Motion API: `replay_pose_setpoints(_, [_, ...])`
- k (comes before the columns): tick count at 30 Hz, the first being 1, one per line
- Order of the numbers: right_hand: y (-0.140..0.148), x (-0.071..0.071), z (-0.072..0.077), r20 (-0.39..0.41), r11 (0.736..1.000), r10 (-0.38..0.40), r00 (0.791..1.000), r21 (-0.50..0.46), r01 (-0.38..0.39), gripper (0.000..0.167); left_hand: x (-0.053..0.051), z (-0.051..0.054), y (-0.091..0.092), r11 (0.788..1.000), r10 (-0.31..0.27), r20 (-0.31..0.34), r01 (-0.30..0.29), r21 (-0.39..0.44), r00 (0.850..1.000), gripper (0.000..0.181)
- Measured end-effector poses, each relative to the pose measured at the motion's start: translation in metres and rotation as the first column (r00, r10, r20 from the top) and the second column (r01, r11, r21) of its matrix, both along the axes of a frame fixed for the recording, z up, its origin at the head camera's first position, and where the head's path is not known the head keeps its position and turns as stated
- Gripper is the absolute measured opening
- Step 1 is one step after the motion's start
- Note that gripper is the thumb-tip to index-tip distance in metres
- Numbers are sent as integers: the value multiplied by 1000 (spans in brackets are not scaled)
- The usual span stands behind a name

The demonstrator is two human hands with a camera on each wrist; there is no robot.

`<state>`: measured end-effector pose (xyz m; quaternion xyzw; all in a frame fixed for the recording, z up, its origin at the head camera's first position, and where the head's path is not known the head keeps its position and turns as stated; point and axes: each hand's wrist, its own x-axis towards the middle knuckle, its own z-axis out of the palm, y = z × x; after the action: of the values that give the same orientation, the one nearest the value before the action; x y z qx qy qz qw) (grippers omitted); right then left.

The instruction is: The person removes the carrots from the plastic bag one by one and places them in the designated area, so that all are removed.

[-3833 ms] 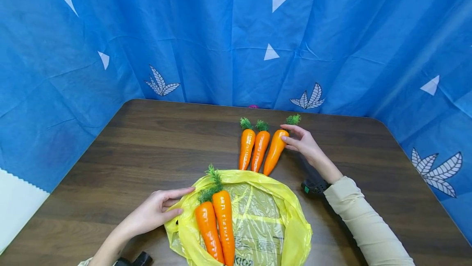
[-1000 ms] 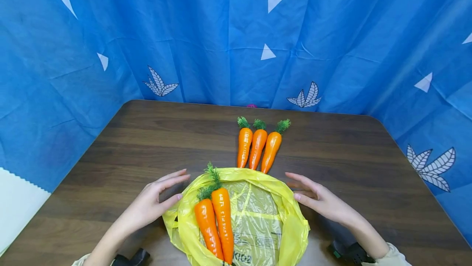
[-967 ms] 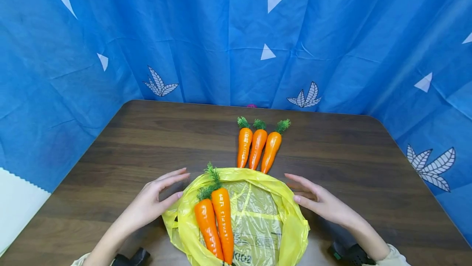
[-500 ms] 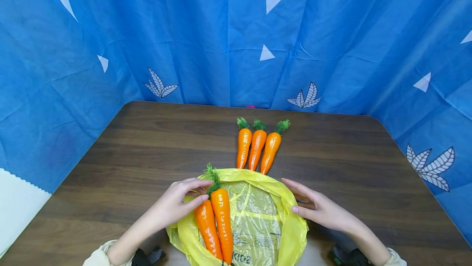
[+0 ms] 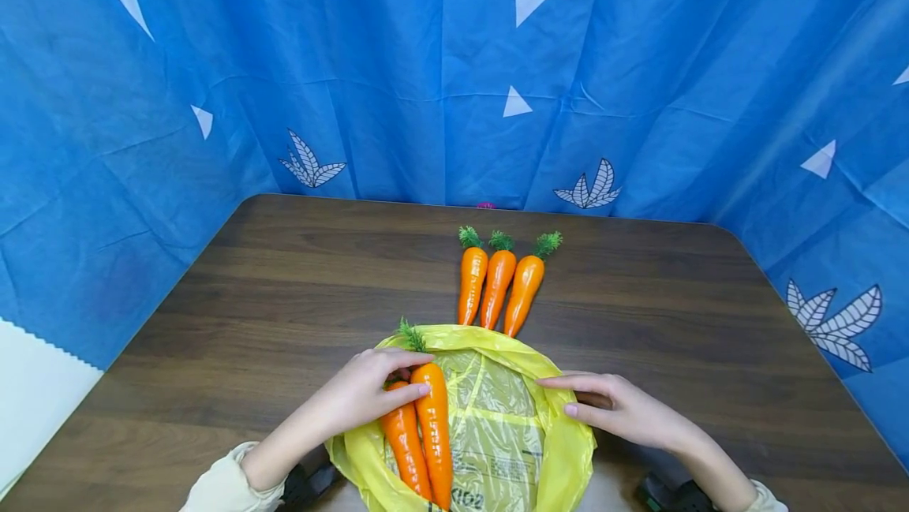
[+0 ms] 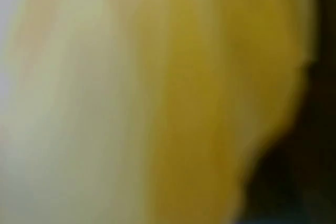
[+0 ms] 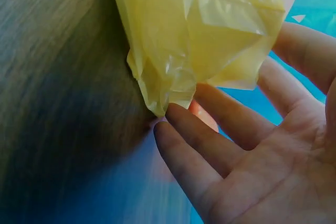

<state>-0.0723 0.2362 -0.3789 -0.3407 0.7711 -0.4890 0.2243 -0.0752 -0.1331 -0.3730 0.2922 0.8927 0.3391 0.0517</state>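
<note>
A yellow plastic bag [image 5: 490, 338] lies wide-mouthed at the front of the table, its rim rolled outward. Two orange toy carrots with green tops lie in its left side, a right one [image 5: 436, 437] and a left one [image 5: 405, 445]. My left hand [image 5: 362, 394] reaches over the bag's left rim, thumb and index finger resting at the right carrot's leafy end; its other fingers are hidden. My right hand [image 5: 625, 409] touches the bag's right rim with extended fingers. In the right wrist view, its fingers [image 7: 226, 114] lie against the yellow plastic. The left wrist view is blurred.
Behind the bag, three more carrots [image 5: 499, 283] lie side by side on the brown wooden table [image 5: 319, 267], tips toward the bag. A blue patterned curtain [image 5: 398, 86] hangs along the back and sides. White fabric [image 5: 43, 394] shows at the far left.
My right hand has left the third carrot of the row and come to the bag's right rim. My left hand has moved rightward from the bag's left edge onto the carrots inside.
</note>
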Motion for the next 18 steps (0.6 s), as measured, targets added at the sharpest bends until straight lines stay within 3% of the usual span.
replay_pose_setpoints(5, [0, -2, -4, -67, 999, 11, 998, 36, -8, 40, -3, -1, 10, 997, -19, -22, 17, -77, 1000, 48])
replay_pose_setpoints(12, [-1, -2, -6, -20, 1000, 11, 1000, 5, -11, 43, -1, 0, 17, 996, 29, -27, -31, -83, 999, 44])
replay_pose_setpoints(18, [-1, -2, -7, -36, 1000, -7, 999, 18, 8, 44, 1, 3, 20, 995, 35, 23, -33, -97, 999, 49])
